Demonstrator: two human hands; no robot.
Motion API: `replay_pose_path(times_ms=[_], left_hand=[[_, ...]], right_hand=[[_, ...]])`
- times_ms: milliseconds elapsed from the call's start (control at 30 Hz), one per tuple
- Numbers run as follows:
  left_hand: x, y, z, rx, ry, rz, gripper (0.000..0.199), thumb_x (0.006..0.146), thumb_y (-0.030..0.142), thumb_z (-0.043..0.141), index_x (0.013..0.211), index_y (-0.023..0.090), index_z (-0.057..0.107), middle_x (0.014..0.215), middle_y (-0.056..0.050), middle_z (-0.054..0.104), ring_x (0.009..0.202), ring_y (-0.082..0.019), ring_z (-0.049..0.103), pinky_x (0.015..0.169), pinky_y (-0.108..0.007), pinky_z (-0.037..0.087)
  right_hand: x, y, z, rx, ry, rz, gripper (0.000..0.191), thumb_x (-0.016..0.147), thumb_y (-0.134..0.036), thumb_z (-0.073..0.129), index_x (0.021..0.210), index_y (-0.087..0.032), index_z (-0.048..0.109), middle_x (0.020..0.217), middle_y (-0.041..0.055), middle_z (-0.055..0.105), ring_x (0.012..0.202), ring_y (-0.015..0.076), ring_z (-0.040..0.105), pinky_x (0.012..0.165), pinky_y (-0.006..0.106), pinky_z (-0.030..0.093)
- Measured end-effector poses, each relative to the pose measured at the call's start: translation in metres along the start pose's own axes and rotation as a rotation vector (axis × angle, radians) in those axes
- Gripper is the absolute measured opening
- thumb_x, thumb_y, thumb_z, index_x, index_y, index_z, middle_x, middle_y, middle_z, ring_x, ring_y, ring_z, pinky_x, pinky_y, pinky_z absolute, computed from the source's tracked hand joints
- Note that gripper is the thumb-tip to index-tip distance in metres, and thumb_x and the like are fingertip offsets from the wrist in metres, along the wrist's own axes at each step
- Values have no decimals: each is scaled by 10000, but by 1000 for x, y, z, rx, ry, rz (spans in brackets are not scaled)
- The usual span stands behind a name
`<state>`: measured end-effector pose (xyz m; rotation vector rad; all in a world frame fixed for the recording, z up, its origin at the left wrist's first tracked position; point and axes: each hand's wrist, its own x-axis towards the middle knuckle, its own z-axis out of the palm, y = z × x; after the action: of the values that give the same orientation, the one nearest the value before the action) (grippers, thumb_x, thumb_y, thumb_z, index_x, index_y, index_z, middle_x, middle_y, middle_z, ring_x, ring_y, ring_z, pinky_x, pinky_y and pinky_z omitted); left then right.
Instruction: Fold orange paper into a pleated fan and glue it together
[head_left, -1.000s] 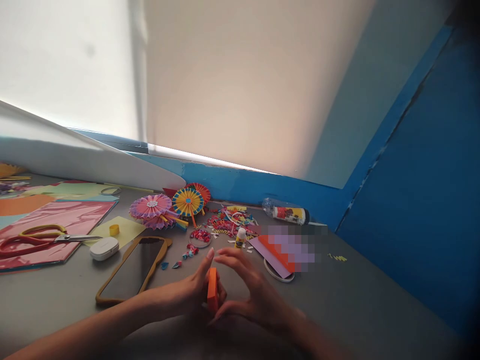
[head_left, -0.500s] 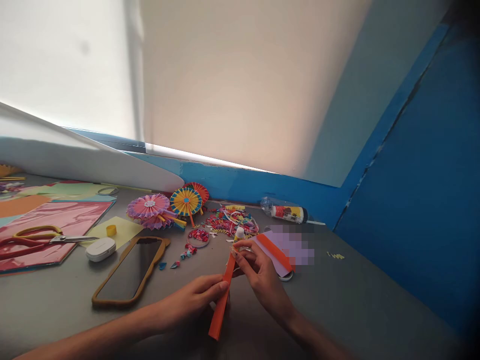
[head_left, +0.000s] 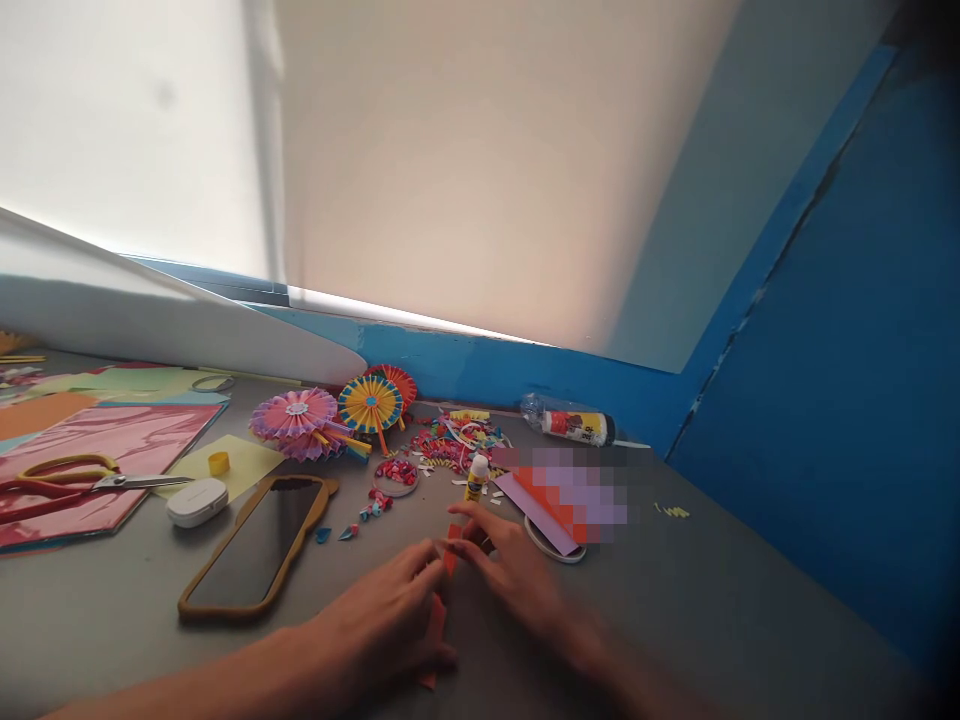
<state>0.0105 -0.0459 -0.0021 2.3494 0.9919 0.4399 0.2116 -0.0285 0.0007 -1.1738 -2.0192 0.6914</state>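
A narrow orange paper strip runs between my hands, low over the grey table. My left hand grips it from the left and hides its middle. At the strip's upper end, the thumb and fingers of my right hand pinch it close to my left fingertips. Both hands are slightly blurred. Just beyond them a yellow glue stick with a white top stands upright. Lilac paper with an orange strip on it lies right of my right hand, over a white ring-shaped object.
Left on the grey table lie a phone, a white case, scissors, a yellow cap and coloured sheets. Pleated paper rosettes, paper scraps and a glue bottle line the back, before a blue wall.
My hands have drawn closer together over the orange strip, and my right hand has come down towards me. Less of the strip shows; the glue stick is more exposed.
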Motion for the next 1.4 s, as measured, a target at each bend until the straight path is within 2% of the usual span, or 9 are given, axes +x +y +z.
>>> replay_pose_path(times_ms=[167, 267, 367, 467, 567, 767, 967, 1233, 1400], left_hand=[[0, 3, 6, 178, -8, 55, 454, 831, 431, 643, 1213, 197, 573, 1354, -140, 491, 1244, -347, 431, 1043, -486, 359], [-2, -1, -2, 156, -69, 83, 626, 865, 530, 559, 1383, 197, 446, 1471, -143, 393, 1362, -353, 312, 1118, -530, 249], [-5, -3, -12, 99, -142, 90, 688, 871, 572, 523, 1446, 233, 355, 1492, -99, 380, 1393, -310, 286, 1159, -502, 180], [-5, -2, -17, 16, -151, 60, 813, 822, 573, 590, 1486, 244, 255, 1513, -90, 343, 1403, -304, 267, 1165, -495, 158], [-4, 2, -17, -66, -140, -31, 1024, 751, 544, 677, 1518, 215, 84, 1519, -120, 320, 1416, -333, 218, 1152, -531, 151], [2, -5, -5, -179, -51, -109, 1256, 580, 488, 809, 1519, 191, 31, 1509, -158, 314, 1388, -358, 264, 1125, -525, 213], [6, -17, 9, -301, 64, -159, 1457, 452, 411, 882, 1505, 190, -100, 1450, -151, 411, 1373, -373, 277, 1128, -510, 202], [6, -17, 13, -380, 109, -188, 1508, 400, 378, 906, 1503, 193, -106, 1509, -175, 305, 1383, -370, 266, 1133, -496, 216], [6, -15, 10, -365, 104, -199, 1491, 400, 385, 907, 1509, 178, -67, 1532, -175, 257, 1395, -383, 234, 1144, -496, 197]], right_hand=[[0, 13, -16, -740, 71, -66, 607, 882, -66, 424, 1391, -395, 414, 984, 72, 586, 720, 204, 619, 543, 273, 457], [10, 20, -18, -990, 67, -48, 863, 714, 88, 449, 1426, -390, 356, 1187, 114, 568, 876, 261, 633, 605, 298, 477], [29, 27, -19, -1083, 33, -112, 822, 698, 105, 469, 1405, -309, 408, 1227, 123, 573, 972, 280, 605, 705, 329, 483], [44, 29, -24, -992, 79, -260, 575, 783, 47, 483, 1276, -242, 540, 1043, 105, 627, 954, 261, 583, 784, 350, 459], [42, 22, -25, -596, 187, -317, 237, 872, -149, 560, 1097, -209, 607, 947, 76, 622, 898, 236, 576, 785, 335, 449], [24, 5, -10, 198, -27, -14, 270, 950, -437, 446, 939, -193, 562, 750, -4, 546, 659, 134, 508, 610, 237, 416], [19, 7, 12, 193, -126, 54, 283, 872, -388, 576, 716, -161, 516, 648, -37, 428, 593, 102, 383, 523, 216, 309], [16, 10, 24, 124, -196, -34, 178, 901, -278, 518, 828, -153, 623, 649, -24, 555, 595, 101, 439, 538, 206, 332], [21, 14, 21, -10, -188, -103, 154, 873, -266, 552, 845, -146, 644, 600, -48, 468, 545, 83, 354, 504, 206, 278]])
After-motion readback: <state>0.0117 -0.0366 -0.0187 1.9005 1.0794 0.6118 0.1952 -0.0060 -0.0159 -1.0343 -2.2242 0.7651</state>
